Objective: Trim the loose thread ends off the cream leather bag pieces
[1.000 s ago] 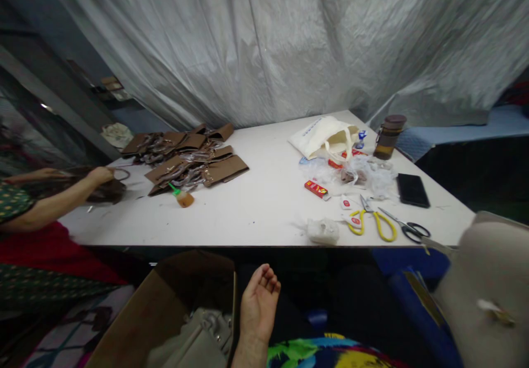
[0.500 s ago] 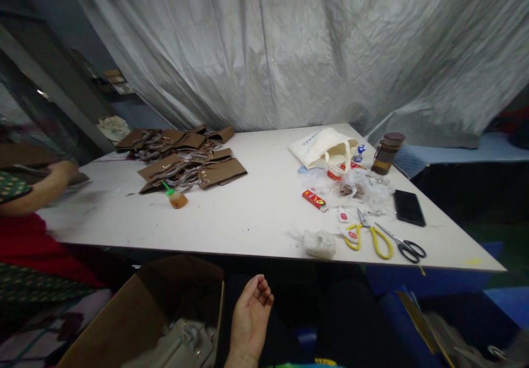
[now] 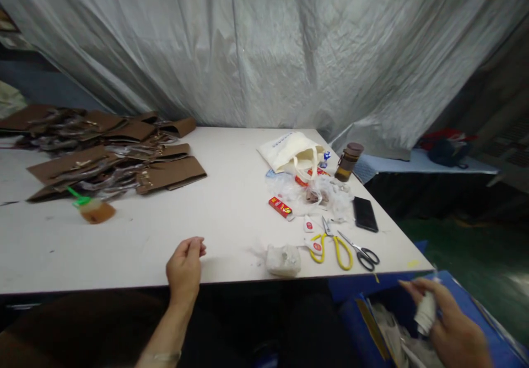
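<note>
My left hand (image 3: 184, 269) is above the near edge of the white table (image 3: 231, 208), its fingers curled in and nothing showing in them. On the right, my right hand (image 3: 457, 324) is closed on a white wrapped strip (image 3: 425, 313), over a blue bin (image 3: 351, 324). The strip's lower end leads towards pale, wrapped things in the bin, and blur hides what it belongs to. Nearest to my left hand on the tabletop are a white lump of material (image 3: 283, 260) and a small bottle (image 3: 96, 211) of amber liquid with a green nozzle.
Brown bag pieces (image 3: 169, 174) with plastic-wrapped parts lie in piles at left. Yellow-handled scissors (image 3: 343, 255), black-handled scissors (image 3: 366, 258), a phone (image 3: 365, 214), a red box (image 3: 281, 208), a cream tote bag (image 3: 285, 150) and a drink bottle (image 3: 347, 162) occupy the right side.
My view has turned right. My left hand has risen from below the table edge and its fingers have curled in. My right hand has come into view, holding the white strip.
</note>
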### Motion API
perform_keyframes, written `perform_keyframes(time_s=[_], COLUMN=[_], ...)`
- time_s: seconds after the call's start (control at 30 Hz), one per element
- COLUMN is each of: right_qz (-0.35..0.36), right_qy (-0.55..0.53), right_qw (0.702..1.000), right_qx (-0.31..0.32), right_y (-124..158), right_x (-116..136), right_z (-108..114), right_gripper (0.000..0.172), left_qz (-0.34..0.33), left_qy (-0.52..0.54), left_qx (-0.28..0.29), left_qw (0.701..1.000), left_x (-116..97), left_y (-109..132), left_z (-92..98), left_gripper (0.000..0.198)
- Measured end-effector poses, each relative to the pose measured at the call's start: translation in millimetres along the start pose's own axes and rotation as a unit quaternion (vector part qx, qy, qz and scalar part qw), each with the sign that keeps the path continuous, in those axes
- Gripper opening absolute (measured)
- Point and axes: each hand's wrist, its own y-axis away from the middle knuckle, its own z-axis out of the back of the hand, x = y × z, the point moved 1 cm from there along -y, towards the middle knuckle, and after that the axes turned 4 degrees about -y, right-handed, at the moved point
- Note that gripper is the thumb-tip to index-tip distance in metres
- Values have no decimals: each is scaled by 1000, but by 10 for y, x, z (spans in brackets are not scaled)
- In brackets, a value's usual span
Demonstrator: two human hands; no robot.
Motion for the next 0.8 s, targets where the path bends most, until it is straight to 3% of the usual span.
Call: perform_keyframes(time_s=[0.13,0.23,0.33,0.47,0.67,0.8], right_qz=[44,124,192,211,208,176], right_qy=[-94,-114,-74,-34,-47,-72], right_qw=[986,974,968,967,968,973], right_qx=[128,149,142,140,136,134], right_y=[-152,-226,-265,-265,-238,-233], right_x=[424,643,687,655,604,599], right_z=[-724,-1229,-1563,-1745,-1810,-1809], right_gripper=[39,34,35,33,36,30], left_qz=[-9,-20,-27,-47,-46,-44], left_qy=[-79,-127,-157,-196,-203,-201], left_qx=[41,57,60,64,65,72], left_qw=[996,990,985,977,976,976], left_x=[95,143,155,157,182,161], left_y=[-252,-272,-239,-212,-200,-178], left_z=[-194,-225,-215,-215,-234,-239], left_gripper=[37,34,34,33,33,34])
